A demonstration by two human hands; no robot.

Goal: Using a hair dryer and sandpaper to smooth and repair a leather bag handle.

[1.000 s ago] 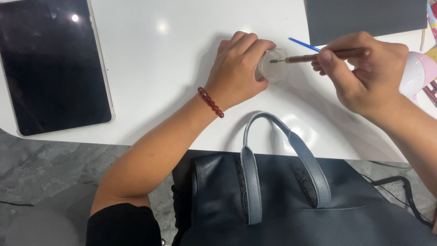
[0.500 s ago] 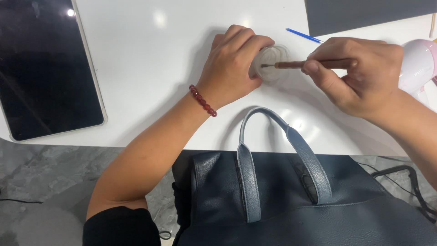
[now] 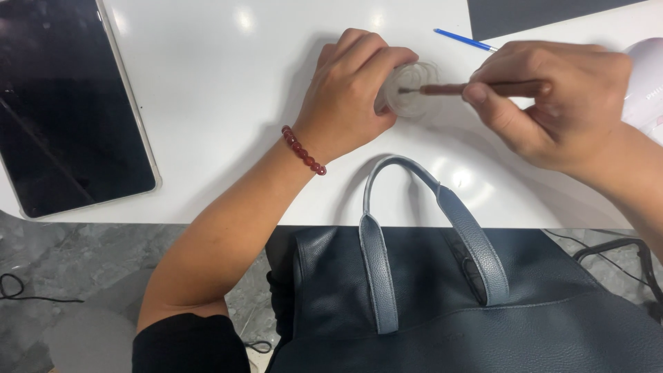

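At a white table [image 3: 207, 103], with a dark blue handbag [image 3: 483, 311] at its near edge and a black tablet [image 3: 69, 103] to the left, the left hand [image 3: 352, 90] keeps its grip clasped around a small clear jar [image 3: 414, 90]. The right hand [image 3: 552, 97], pinching a brown brush [image 3: 476, 88], has now pushed the tip further into the jar's mouth than a second ago.

Bright overhead light, glare spots on white table [image 3: 207, 103], soft shadows, sharp focus
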